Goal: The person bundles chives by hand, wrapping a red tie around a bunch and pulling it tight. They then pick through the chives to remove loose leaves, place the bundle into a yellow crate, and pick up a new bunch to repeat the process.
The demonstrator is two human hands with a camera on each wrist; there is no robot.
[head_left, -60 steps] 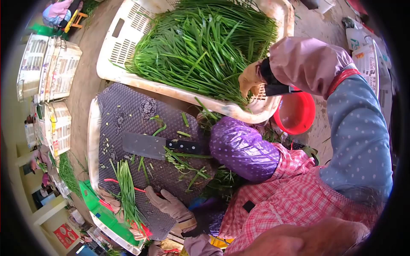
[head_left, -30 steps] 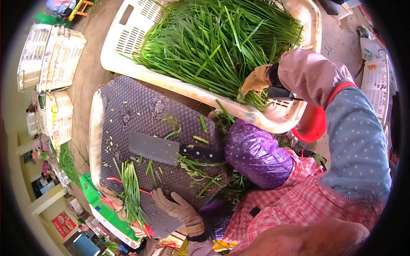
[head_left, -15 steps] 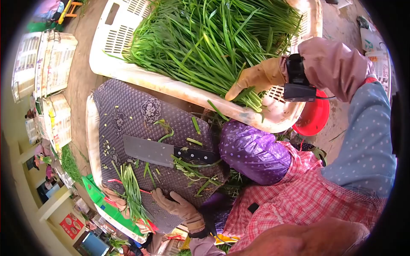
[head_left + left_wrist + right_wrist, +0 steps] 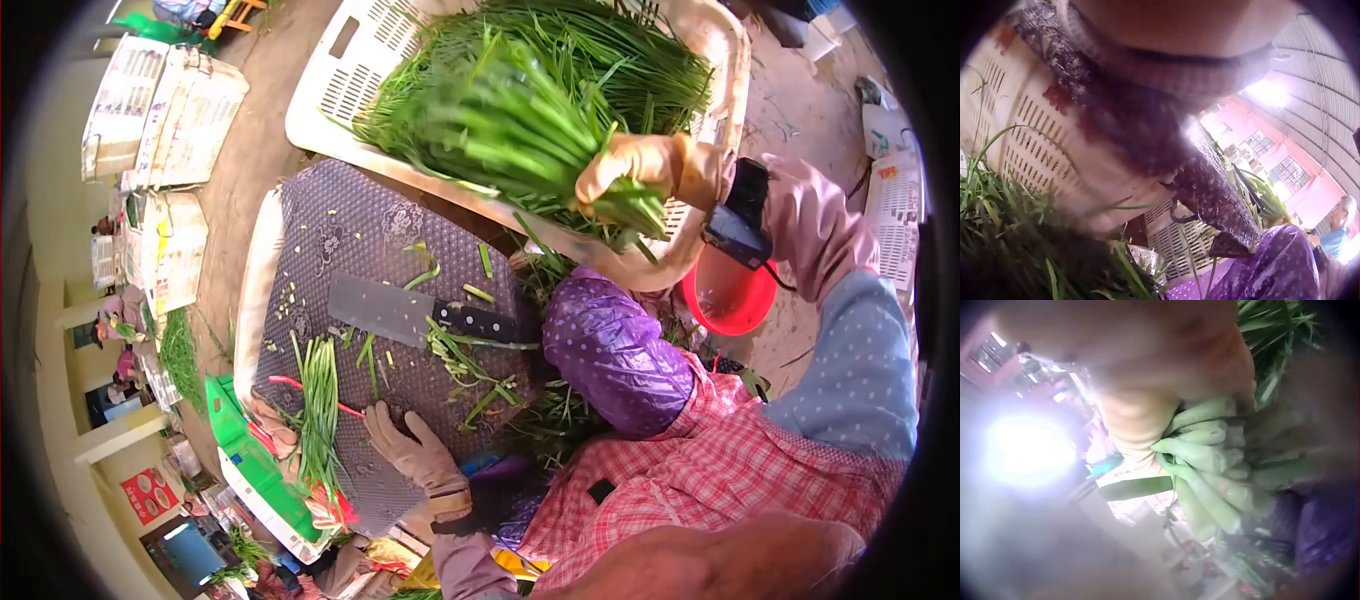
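My right hand (image 4: 650, 175), in a tan glove, grips a bunch of garlic chives (image 4: 520, 125) near the cut ends, over the white crate's near corner. Its pale stalk ends (image 4: 1210, 462) stick out of the fist in the right wrist view, while the blurred leaves trail over the heap (image 4: 640, 70) in the crate (image 4: 305, 115). Spread on the patterned grey cloth (image 4: 300, 250) of the work surface is my gloved left hand (image 4: 415, 450), fingers apart. Beside its fingertips lies a smaller bunch of chives (image 4: 318, 420) across a red strip (image 4: 350, 411). The left wrist view hides that hand.
A cleaver (image 4: 380, 308) lies flat on the cloth, among scattered green trimmings (image 4: 465, 365). Right of the crate sits a red bucket (image 4: 735, 295). Stacked white crates (image 4: 180, 130) stand at the left, and a green crate (image 4: 225, 410) is beyond the bunch.
My right hand has closed round chives at the crate's corner and lifted the bunch, moving rightward. The left hand stays on the cloth.
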